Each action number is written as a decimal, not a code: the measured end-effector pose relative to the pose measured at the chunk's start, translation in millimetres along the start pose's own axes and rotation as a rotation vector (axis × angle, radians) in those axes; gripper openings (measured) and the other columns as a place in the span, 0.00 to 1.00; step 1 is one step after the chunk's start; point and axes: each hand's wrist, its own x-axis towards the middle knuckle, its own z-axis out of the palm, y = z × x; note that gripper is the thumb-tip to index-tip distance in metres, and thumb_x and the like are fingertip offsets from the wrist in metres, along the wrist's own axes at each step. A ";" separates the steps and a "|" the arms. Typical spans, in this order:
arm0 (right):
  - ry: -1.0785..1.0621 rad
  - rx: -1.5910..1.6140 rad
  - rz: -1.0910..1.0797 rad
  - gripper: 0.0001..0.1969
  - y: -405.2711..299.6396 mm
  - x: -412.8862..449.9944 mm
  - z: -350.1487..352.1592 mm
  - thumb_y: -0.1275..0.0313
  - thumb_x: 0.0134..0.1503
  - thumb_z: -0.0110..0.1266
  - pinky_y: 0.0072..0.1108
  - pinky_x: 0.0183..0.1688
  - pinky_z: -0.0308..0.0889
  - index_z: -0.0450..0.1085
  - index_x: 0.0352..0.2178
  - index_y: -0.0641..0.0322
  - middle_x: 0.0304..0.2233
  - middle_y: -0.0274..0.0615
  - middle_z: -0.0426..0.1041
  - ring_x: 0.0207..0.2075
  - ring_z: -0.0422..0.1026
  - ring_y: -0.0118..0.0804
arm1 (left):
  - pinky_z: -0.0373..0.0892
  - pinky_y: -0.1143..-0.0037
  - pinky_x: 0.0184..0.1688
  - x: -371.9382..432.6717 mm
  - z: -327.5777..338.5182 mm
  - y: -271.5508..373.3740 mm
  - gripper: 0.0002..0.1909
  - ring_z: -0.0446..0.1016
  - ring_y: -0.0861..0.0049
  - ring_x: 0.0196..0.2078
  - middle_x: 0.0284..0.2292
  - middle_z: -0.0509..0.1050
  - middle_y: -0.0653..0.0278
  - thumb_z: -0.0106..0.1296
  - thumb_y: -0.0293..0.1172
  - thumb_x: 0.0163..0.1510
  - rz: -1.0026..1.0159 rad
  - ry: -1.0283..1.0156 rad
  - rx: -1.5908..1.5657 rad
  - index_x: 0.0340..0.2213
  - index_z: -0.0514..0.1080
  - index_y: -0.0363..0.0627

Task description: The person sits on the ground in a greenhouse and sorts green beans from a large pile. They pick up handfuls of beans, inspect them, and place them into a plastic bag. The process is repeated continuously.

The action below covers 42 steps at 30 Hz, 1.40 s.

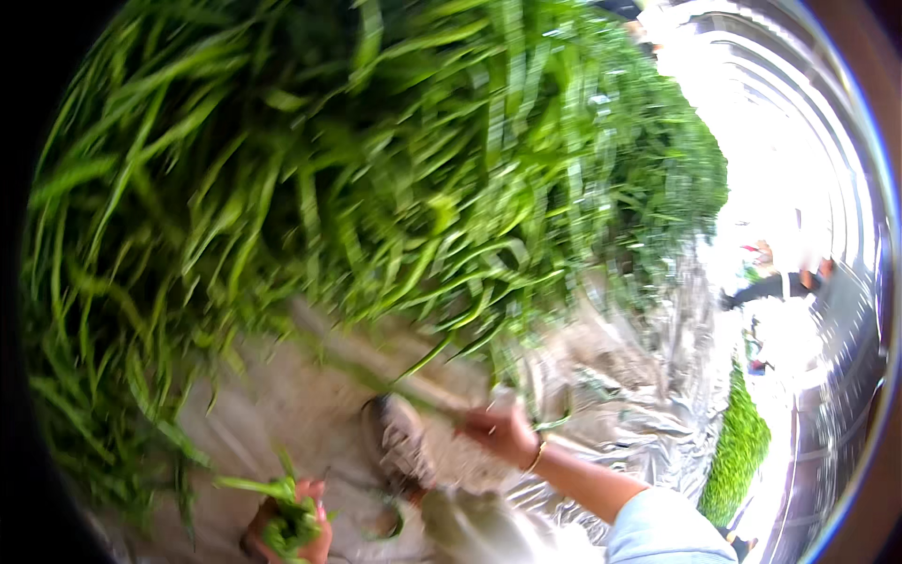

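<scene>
A large heap of long green leaf blades (394, 204) rises before me, its loose ends hanging towards my feet. My left hand (310, 532), low in the view, is closed around a folded bunch of green blades (290, 522). Farther right and higher, my right hand (502, 431) reaches out below the heap's lower edge. A long blurred green blade (366, 377) runs from its fingertips up and left towards the heap; the fingers look pinched on it. Motion blur hides the exact grip. A thin bracelet (537, 455) circles the right wrist.
My laced shoe (403, 440) stands between the hands on a dirty sheet. Crumpled plastic sheeting (620, 437) spreads at right. Beyond it lie another green heap (736, 444) and a person's dark-clothed limb (771, 289). Bright glare washes out the right side.
</scene>
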 end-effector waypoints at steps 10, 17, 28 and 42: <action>-0.591 -0.098 -0.408 0.08 -86.1 28.2 7.7 0.71 0.49 0.47 0.27 0.30 0.65 0.67 0.31 0.61 0.30 0.44 0.69 0.28 0.69 0.43 | 0.66 0.76 0.31 12.5 28.9 20.1 0.17 0.71 0.74 0.27 0.26 0.73 0.59 0.54 0.25 0.33 -0.168 -0.412 0.279 0.31 0.70 0.38; -0.606 0.012 -0.404 0.08 -98.8 40.3 1.8 0.74 0.49 0.46 0.27 0.30 0.66 0.66 0.33 0.63 0.31 0.46 0.69 0.29 0.70 0.44 | 0.65 0.81 0.33 17.0 16.1 34.8 0.18 0.68 0.86 0.30 0.28 0.73 0.61 0.48 0.18 0.35 -0.285 -0.549 0.202 0.34 0.70 0.37; -0.464 0.203 -0.234 0.15 -108.1 48.3 5.1 0.72 0.48 0.51 0.22 0.29 0.67 0.58 0.37 0.64 0.21 0.42 0.70 0.25 0.72 0.38 | 0.63 0.82 0.29 8.9 24.3 12.7 0.21 0.64 0.84 0.27 0.28 0.70 0.65 0.50 0.16 0.32 -0.314 -0.442 -0.298 0.35 0.68 0.39; 0.033 0.959 0.026 0.24 -82.6 93.6 2.8 0.79 0.50 0.45 0.26 0.50 0.55 0.50 0.49 0.60 0.47 0.45 0.58 0.49 0.58 0.37 | 0.61 0.74 0.38 9.6 -2.5 -35.5 0.19 0.62 0.78 0.29 0.29 0.63 0.66 0.47 0.23 0.42 0.066 0.252 -0.804 0.38 0.58 0.41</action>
